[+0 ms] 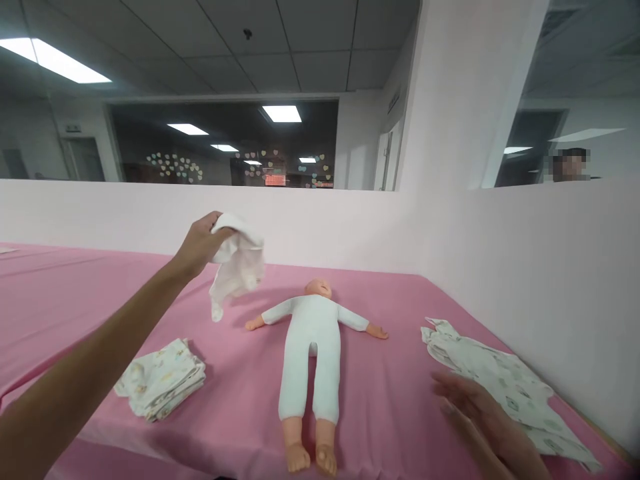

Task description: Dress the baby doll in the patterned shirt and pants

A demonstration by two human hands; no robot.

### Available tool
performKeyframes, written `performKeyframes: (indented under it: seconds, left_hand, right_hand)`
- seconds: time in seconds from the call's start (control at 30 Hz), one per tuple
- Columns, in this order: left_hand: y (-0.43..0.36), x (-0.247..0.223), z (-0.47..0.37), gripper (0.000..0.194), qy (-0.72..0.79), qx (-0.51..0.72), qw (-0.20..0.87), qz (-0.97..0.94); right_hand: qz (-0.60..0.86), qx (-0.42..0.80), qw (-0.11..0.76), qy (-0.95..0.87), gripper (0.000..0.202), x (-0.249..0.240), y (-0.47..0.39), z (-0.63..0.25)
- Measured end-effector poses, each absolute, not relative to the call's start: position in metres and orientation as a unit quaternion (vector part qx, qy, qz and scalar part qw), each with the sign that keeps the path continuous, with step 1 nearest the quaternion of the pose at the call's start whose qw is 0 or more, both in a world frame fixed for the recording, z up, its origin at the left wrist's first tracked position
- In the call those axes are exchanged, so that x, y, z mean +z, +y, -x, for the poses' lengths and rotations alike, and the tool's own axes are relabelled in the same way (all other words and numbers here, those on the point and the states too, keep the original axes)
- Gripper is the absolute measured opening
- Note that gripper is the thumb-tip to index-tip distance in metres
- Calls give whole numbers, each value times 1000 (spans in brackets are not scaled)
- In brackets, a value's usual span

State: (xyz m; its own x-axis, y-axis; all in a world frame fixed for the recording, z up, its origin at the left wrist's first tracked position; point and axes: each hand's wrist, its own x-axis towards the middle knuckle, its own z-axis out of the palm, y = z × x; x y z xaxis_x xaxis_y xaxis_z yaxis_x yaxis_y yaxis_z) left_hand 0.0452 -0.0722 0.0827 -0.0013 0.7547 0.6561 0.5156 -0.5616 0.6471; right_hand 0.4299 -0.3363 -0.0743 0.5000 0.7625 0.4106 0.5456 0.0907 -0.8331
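The white cloth (240, 263) is thin and limp, bunched at the top and falling in loose folds to a narrow, uneven tail at the lower left, with its lower part slightly see-through; it hangs in the air above the bench (390, 407), left of the doll's head, with the left hand (203, 237) pinching its upper edge; the right hand (487, 420) is open, its fingers stretched out and nothing seen in them, just beside the printed garment (510, 373).

The cloth's full shape is lost in its folds, and motion blurs its edges; the right hand is blurred too, cut off by the bottom edge, and covers part of the garment, so whether it touches is hard to tell; the left forearm (125, 327) runs in from the lower left corner.

The doll (313, 327) lies face up on the pink cover, arms spread, white-suited, its bare feet towards the viewer; a folded printed stack (165, 380) sits left of it, partly behind the forearm; beyond the bench rises a pale wall (125, 210) with windows above, and a person (570, 163) shows only in part through the right one.
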Motion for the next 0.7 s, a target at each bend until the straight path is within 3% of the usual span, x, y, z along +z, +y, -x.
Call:
performKeyframes:
  seconds: [0.17,0.27,0.37,0.53,0.7]
  left_hand:
    - [-141,112,-90,26,277,592,237,-719]
    - [-168,109,-109,19,231,555,283,-748]
    - [-184,101,-114,16,206,501,316,-779]
    - [-187,90,-103,29,257,390,325,-823]
    - [-177,65,-116,43,179,283,488,-806]
  right_hand:
    - [612,118,492,-608,47,-12,-301,-389]
    - [588,141,499,-621,54,6,-279,-377]
    - [542,235,492,-640,34,11,-269,-372]
    - [536,317,484,-614,32,14,-282,-379]
    - [549,333,500,-581,22,28,-289,-375]
